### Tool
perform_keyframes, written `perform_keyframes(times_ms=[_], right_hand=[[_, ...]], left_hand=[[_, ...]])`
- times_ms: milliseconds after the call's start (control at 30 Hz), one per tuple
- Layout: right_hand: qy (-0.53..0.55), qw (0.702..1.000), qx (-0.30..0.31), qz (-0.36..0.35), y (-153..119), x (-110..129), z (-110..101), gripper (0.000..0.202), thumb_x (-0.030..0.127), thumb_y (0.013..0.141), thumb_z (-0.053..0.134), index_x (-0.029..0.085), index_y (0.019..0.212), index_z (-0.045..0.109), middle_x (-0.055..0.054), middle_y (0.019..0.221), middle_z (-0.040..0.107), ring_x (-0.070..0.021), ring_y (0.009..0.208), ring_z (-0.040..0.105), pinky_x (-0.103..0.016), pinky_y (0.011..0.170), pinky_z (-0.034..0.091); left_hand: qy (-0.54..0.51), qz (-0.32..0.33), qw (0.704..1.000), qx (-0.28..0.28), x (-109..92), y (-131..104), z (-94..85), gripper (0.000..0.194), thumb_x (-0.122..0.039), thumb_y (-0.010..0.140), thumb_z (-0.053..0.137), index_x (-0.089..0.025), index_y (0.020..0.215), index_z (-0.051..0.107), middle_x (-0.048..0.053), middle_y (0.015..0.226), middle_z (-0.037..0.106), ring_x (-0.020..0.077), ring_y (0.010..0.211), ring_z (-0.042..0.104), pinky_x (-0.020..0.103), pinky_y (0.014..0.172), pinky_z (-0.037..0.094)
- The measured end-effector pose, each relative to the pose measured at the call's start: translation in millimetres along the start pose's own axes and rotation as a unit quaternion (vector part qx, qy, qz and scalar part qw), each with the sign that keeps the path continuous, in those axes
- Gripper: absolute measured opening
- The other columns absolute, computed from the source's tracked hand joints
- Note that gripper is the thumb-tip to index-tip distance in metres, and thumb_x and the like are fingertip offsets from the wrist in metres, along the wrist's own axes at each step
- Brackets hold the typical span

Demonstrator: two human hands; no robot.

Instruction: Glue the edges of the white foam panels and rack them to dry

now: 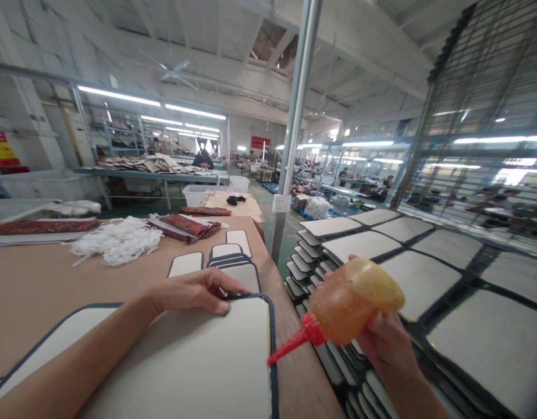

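Note:
A large cream panel (198,361) with a dark border and rounded corners lies flat in front of me. My left hand (201,293) grips its far edge, thumb on top and fingers over the dark rim. In my right hand (381,331) is a squeeze bottle (353,299) of amber liquid, tilted downward. Its red nozzle touches the panel's right border, where a thin yellowish line runs along the inner side of the rim. Another cream panel (85,320) lies under my left forearm.
Smaller bordered panels (237,276) sit beyond my left hand on the brown table (32,279). White strips (117,240) and patterned red fabric (185,226) lie farther back. Racks of cream panels (429,273) stand right, past a metal post (290,145). A person (202,158) is in the distance.

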State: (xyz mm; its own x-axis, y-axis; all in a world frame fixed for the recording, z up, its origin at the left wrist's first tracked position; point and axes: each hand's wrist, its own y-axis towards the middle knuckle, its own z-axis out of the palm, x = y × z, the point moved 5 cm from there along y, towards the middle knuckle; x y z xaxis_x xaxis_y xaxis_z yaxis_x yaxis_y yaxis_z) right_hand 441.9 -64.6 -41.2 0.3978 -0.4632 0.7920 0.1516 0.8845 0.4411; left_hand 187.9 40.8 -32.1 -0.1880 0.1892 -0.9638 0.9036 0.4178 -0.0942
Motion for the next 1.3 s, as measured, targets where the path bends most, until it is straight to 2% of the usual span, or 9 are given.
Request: perform_keyframes(times_ms=[133,367,567,767,900,1033,1300], right_hand=[[0.003,1.000,-0.001,0.014,-2.5,-0.3,1.7,0.075,0.047,0.059,0.081,0.029,0.127,0.056,-0.011,0.111,0.072,-0.0369,0.114,0.059,-0.054,0.094,0.048],[0.000,0.999,0.002,0.035,-6.3,1.9,4.7,0.068,0.046,0.060,0.081,0.030,0.123,0.060,-0.012,0.107,0.072,-0.0381,0.113,0.060,-0.056,0.091,0.050],[0.007,1.000,0.000,0.027,-7.1,-1.1,1.3,0.068,0.045,0.060,0.082,0.029,0.122,0.061,-0.012,0.102,0.073,-0.0383,0.113,0.059,-0.057,0.089,0.051],[0.006,1.000,0.009,0.000,-6.5,-7.8,-9.3,0.065,0.044,0.062,0.080,0.029,0.122,0.060,-0.012,0.108,0.072,-0.0372,0.103,0.065,-0.056,0.082,0.054],[0.000,1.000,0.025,-0.001,-6.1,-11.3,-13.0,0.061,0.046,0.064,0.078,0.028,0.121,0.062,-0.014,0.101,0.073,-0.0374,0.096,0.067,-0.057,0.079,0.054],[-0.004,0.999,0.036,0.002,-5.3,-12.2,-11.9,0.058,0.047,0.065,0.077,0.026,0.118,0.064,-0.014,0.097,0.073,-0.0381,0.097,0.066,-0.058,0.079,0.053],[-0.006,1.000,0.013,-0.007,-3.8,-13.0,-13.5,0.062,0.047,0.062,0.078,0.026,0.119,0.064,-0.014,0.095,0.074,-0.0376,0.091,0.069,-0.058,0.080,0.052]], left_hand=[[-0.005,0.008,1.000,-0.014,2.2,0.2,-2.9,0.048,-0.031,0.067,0.064,-0.020,0.114,0.067,-0.006,0.091,0.074,0.0157,0.080,0.066,0.016,0.067,0.045],[-0.006,-0.010,1.000,-0.001,-7.6,-9.9,-4.0,0.046,-0.028,0.076,0.070,-0.022,0.122,0.065,0.003,0.108,0.074,0.0189,0.093,0.068,0.019,0.078,0.050],[-0.031,-0.016,0.999,-0.008,-0.7,-9.2,-9.2,0.046,-0.028,0.076,0.072,-0.024,0.121,0.065,0.001,0.108,0.074,0.0174,0.092,0.068,0.018,0.077,0.050],[-0.039,-0.027,0.998,-0.028,3.8,-8.7,-14.6,0.045,-0.027,0.076,0.071,-0.024,0.121,0.066,0.002,0.111,0.073,0.0188,0.094,0.068,0.019,0.078,0.051],[-0.070,-0.045,0.995,-0.051,5.0,-11.1,-15.7,0.046,-0.024,0.074,0.071,-0.024,0.120,0.067,0.002,0.113,0.072,0.0197,0.092,0.069,0.022,0.080,0.052],[-0.084,-0.053,0.992,-0.082,5.2,-14.2,-16.7,0.045,-0.021,0.071,0.071,-0.023,0.116,0.069,0.004,0.110,0.073,0.0204,0.087,0.070,0.023,0.075,0.053],[-0.102,-0.061,0.983,-0.138,12.9,-18.0,-28.5,0.044,-0.020,0.070,0.073,-0.024,0.113,0.071,0.004,0.106,0.074,0.0204,0.083,0.070,0.023,0.071,0.054]])
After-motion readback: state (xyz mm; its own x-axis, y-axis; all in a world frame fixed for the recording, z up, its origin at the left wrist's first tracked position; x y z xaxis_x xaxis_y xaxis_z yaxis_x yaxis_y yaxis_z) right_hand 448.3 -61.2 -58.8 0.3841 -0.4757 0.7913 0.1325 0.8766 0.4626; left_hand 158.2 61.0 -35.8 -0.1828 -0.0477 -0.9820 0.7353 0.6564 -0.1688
